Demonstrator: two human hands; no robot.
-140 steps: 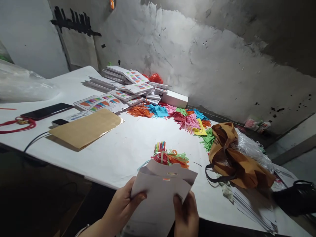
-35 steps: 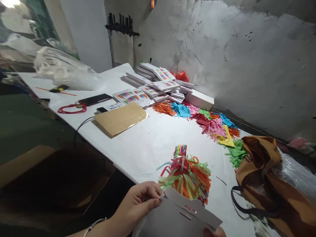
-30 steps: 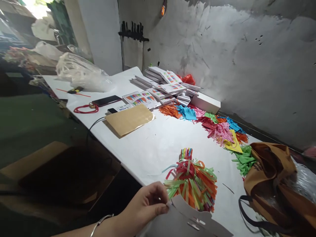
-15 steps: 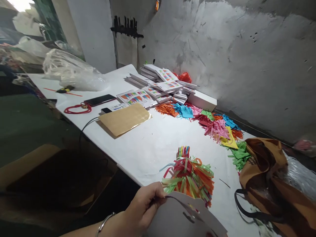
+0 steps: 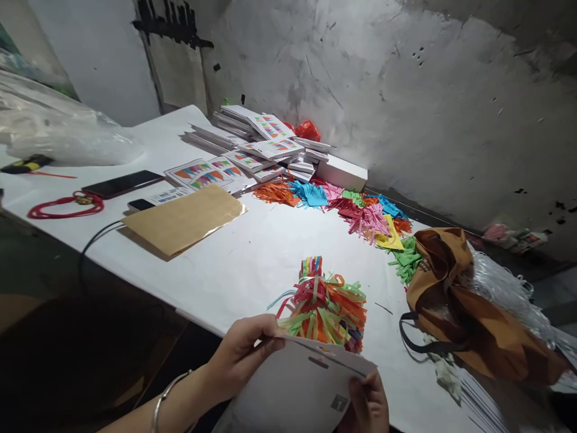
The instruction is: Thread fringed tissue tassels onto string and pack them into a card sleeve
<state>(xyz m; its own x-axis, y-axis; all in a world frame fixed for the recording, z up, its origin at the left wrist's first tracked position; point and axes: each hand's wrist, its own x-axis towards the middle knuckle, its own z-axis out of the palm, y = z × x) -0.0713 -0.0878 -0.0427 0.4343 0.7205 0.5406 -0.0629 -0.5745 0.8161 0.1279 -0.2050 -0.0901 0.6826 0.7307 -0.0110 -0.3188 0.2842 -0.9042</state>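
Brown paper is forming an envelope [image 5: 184, 219] that is lying at the left on the white bench [image 5: 216, 270], well apart from the hands. To its right and nearer, the left hand [image 5: 247, 346] is pinching the far left corner of a white card sleeve [image 5: 288, 385] between thumb and fingers. The sleeve is occupying the near centre; its far edge is showing two layers and a narrow gap. A slot [image 5: 318, 362] is piercing the face close to that edge. For sound handling, both grips should be bearing evenly, drawing the edge straight without creasing; squeezing hard would probably be buckling the card at the slot. Just beyond, a tassel bundle [image 5: 329, 307] is lying with its near end hidden by the sleeve; contact cannot be confirmed. Loose strips should be hanging clear of the gap. The right hand [image 5: 372, 400] is pinching the far right corner, its thumb lying beside a dark printed mark [image 5: 339, 402]. Farther right, a tan bag [image 5: 473, 325] is slumping; its black handle [image 5: 428, 346] should be lying clear of that hand.
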